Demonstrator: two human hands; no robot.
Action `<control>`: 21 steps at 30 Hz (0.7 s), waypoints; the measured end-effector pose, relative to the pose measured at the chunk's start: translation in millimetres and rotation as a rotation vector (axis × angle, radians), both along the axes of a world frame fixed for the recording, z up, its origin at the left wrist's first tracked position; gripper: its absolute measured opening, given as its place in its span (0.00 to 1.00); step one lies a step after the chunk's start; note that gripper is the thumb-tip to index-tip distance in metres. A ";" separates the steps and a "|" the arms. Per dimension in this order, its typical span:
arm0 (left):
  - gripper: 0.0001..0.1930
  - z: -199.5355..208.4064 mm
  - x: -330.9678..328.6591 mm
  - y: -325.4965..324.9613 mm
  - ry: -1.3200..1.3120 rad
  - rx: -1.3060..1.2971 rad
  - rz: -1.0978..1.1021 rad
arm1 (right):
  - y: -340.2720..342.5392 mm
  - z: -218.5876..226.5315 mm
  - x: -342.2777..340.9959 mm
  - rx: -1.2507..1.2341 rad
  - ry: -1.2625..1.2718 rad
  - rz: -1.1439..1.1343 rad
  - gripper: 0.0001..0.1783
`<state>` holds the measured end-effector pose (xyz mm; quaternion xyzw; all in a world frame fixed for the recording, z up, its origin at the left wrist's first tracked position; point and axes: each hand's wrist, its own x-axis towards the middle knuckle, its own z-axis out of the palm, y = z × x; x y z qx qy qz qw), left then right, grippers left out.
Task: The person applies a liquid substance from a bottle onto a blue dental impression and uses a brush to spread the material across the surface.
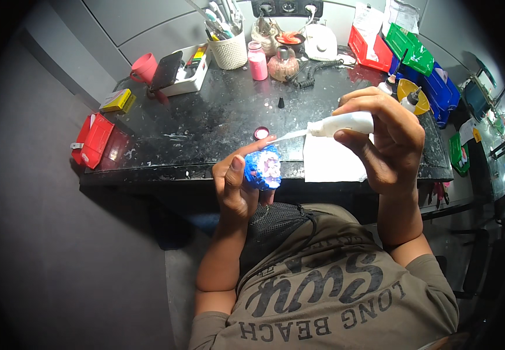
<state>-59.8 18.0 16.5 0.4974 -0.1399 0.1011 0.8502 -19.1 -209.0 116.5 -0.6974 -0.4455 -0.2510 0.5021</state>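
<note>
My left hand [233, 182] is closed around a lumpy blue piece with a pale pink middle [265, 166], held up just in front of the table's near edge. A white squeeze bottle [345, 123] lies sideways in my right hand [389, 134], gripped between thumb and fingers. Its long thin nozzle points left, and the tip is at or very near my left index fingertip, above the blue piece. Whether anything flows from it I cannot tell. Beyond my left fingers, a small round dark-pink lid [261, 133] rests on the table, with a small black cone-shaped cap [281, 102] farther back.
A white sheet [331, 160] lies on the black table [206, 131] under the bottle. Behind stand a pink-filled jar [257, 61], a glass burner [283, 64] and a woven tool cup [229, 51]. Red trays [93, 140] and a yellow box [116, 100] sit left; coloured bins [410, 49] back right.
</note>
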 end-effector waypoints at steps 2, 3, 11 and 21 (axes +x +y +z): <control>0.39 -0.1 0.0 -0.2 0.002 -0.006 0.001 | -0.7 0.5 0.0 -0.008 -0.002 -0.006 0.15; 0.39 -0.1 -0.2 -0.3 0.005 -0.009 -0.001 | -1.1 0.8 -0.1 -0.008 0.002 -0.006 0.15; 0.39 -0.1 0.8 1.3 -0.007 0.014 -0.001 | -1.9 -0.1 0.3 0.009 0.008 -0.003 0.14; 0.40 1.5 1.3 -0.3 0.008 -0.010 0.008 | -5.3 0.2 0.1 0.005 -0.005 -0.004 0.15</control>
